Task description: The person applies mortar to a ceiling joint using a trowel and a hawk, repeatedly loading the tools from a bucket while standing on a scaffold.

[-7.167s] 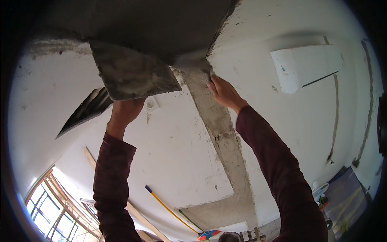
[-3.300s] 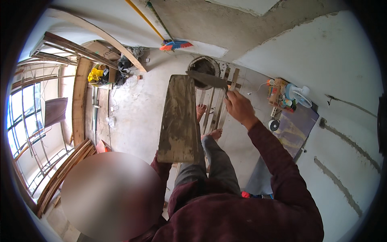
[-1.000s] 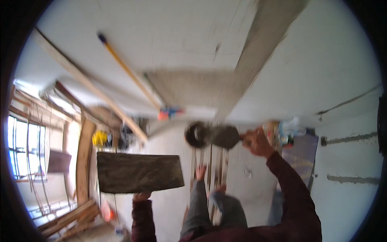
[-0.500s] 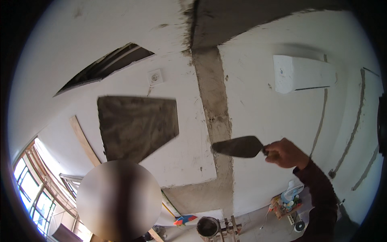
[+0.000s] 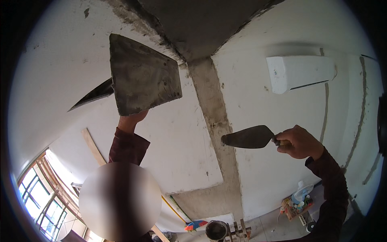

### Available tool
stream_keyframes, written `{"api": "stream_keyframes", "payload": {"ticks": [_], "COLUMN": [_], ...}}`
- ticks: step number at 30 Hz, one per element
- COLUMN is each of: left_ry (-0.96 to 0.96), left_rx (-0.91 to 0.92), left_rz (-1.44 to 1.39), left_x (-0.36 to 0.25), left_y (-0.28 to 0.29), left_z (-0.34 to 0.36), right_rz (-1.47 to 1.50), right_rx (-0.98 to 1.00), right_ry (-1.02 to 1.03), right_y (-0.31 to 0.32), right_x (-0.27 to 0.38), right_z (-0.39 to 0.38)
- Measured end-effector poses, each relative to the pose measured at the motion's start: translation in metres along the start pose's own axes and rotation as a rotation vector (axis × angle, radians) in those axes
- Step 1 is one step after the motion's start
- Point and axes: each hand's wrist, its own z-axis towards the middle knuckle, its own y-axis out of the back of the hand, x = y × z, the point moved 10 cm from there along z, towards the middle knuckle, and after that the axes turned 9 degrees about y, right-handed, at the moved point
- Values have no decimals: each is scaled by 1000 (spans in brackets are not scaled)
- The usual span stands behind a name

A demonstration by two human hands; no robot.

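Note:
My left hand (image 5: 134, 117) holds up a grey plasterer's hawk (image 5: 146, 76), a flat tapering board with smeared mortar on its face. The fingers are hidden behind the board; only the wrist and part of the hand show below its lower edge. To the right, my right hand (image 5: 299, 142) grips the handle of a pointing trowel (image 5: 250, 137). Its dark leaf-shaped blade points left, across the grey mortar strip (image 5: 209, 92) on the white wall. A small lump of mortar clings to the trowel's tip. Above the hawk, dark fresh mortar (image 5: 197, 28) covers a wide band overhead.
A white air conditioner (image 5: 300, 72) hangs on the right wall. Below stand a mortar bucket (image 5: 216, 230) and a cluttered small table (image 5: 297, 207). A wooden plank (image 5: 92, 146) leans at left near a window (image 5: 40, 197). A blurred disc covers the lower left.
The hawk has risen toward the ceiling, bringing my left wrist and sleeve into view. My right hand and the trowel have shifted slightly right. The whole view has turned a little.

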Motion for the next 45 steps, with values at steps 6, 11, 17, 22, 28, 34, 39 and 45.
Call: {"api": "stream_keyframes", "payload": {"ticks": [6, 11, 17, 22, 28, 34, 39, 45], "left_ry": [-75, -90, -77, 12, 120, 21, 155, 122], "left_rx": [32, 64, 29, 28, 91, 28, 81, 24], "left_rz": [-1, -38, -111, -270, -443, -301, -543, -621], "left_x": [-11, -11, -17, -20, -28, -33, -37, -53], "left_y": [-5, -14, -18, -13, -9, -4, -6, 13], "left_z": [19, 26, 42, 58, 68, 66, 70, 77], "right_rz": [-16, -13, -29, -56, -79, -62, -60, -62], "right_rx": [11, -22, -6, -10, -5, 32, -19, -61], "right_ry": [-17, -33, -58, -61, -51, -29, 4, -7], "right_y": [-3, -1, 4, 12, 28, 37, 50, 67], "right_x": [-6, -9, -7, -5, 3, 12, 22, 31], "right_z": [-4, -9, -17, -18, -11, 5, 22, 35]}}
